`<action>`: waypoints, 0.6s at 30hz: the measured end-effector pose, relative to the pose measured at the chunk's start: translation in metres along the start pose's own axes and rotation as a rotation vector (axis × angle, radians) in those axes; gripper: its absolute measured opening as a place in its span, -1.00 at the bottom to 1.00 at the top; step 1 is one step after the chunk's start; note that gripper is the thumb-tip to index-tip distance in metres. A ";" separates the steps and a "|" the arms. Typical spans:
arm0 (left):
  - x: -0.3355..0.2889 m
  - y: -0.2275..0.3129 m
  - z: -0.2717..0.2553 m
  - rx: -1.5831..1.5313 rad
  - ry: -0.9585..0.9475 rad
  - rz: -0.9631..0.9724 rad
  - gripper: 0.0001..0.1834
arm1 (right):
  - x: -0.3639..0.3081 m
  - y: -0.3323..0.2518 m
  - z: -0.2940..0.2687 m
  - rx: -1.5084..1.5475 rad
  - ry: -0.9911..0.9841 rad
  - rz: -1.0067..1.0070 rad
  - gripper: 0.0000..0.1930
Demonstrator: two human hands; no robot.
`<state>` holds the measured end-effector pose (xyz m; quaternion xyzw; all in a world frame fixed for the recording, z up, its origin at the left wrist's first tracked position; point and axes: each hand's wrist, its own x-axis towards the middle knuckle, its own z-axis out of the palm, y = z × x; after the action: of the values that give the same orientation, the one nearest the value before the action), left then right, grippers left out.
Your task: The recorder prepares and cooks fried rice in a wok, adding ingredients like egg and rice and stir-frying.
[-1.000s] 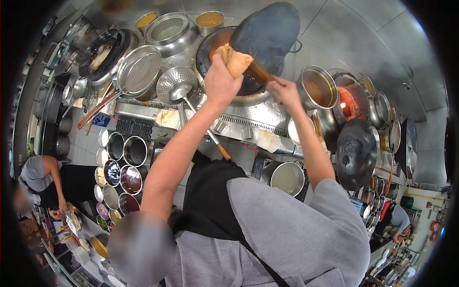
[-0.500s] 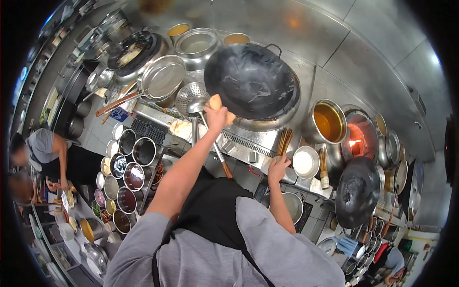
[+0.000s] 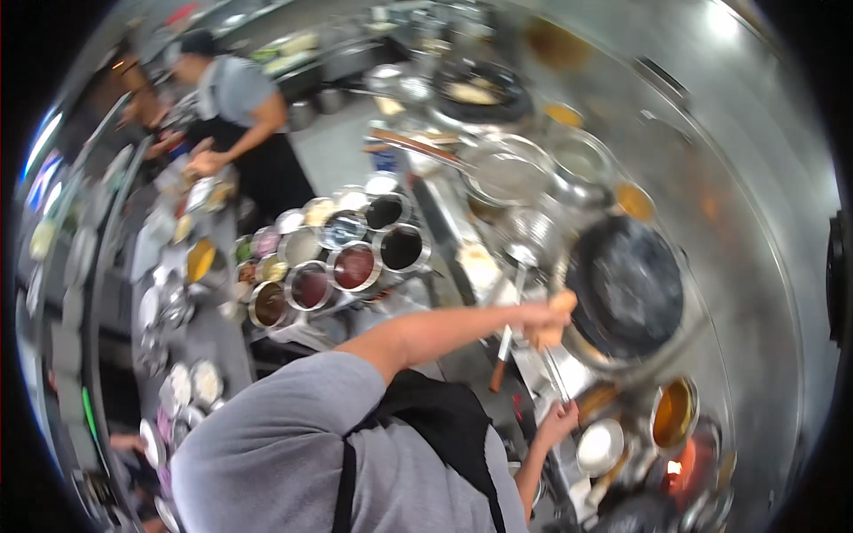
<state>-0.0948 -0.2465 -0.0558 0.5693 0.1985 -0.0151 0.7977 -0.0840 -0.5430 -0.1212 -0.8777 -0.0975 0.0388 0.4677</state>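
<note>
Because the wok (image 3: 626, 289) is sitting on the range (image 3: 711, 351) with its dark metal rim bare, the left hand (image 3: 537, 316) is pinching a folded tan cloth (image 3: 562, 304), presumably using the layers as a heat barrier. The thumb and fingers are pressing the folds together, leaving loose ends projecting on both sides of the grip. The cloth is lying at the wok's left rim, on the person's side. The right hand (image 3: 555, 423) is resting lower, at the range's front edge, its fingers bent; motion blur is hiding whether they are gripping the thin metal line beside them, so its grip cannot be told. A brush (image 3: 598, 396) is lying just beyond this hand, probably for ready access to the wok. The ladle (image 3: 524, 256) is resting over the skimmer (image 3: 529, 228), its wooden handle pointing toward the person, likely for quick pickup. The strainer (image 3: 508, 169) is extending its handle leftward, seemingly to hold the wood away from heat. Amber liquid (image 3: 676, 410) is standing near the lit burner (image 3: 679, 467), while sauce pots (image 3: 313, 309) are standing in rows to the left, apparently for sorting by content.
</note>
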 end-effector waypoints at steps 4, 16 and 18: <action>-0.141 -0.023 -0.017 0.117 0.212 0.010 -0.14 | -0.051 -0.132 0.036 0.542 -0.583 0.008 -0.57; -0.497 -0.056 -0.105 -0.783 0.587 0.479 -0.44 | -0.233 -0.313 0.152 0.846 -1.707 0.078 -0.61; -0.535 -0.042 -0.084 -0.747 0.720 0.576 -0.48 | -0.273 -0.327 0.152 0.787 -1.720 -0.052 -0.62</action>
<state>-0.6232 -0.2927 0.0622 0.2502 0.2860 0.4667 0.7986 -0.4194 -0.2980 0.0579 -0.3250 -0.4083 0.6922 0.4986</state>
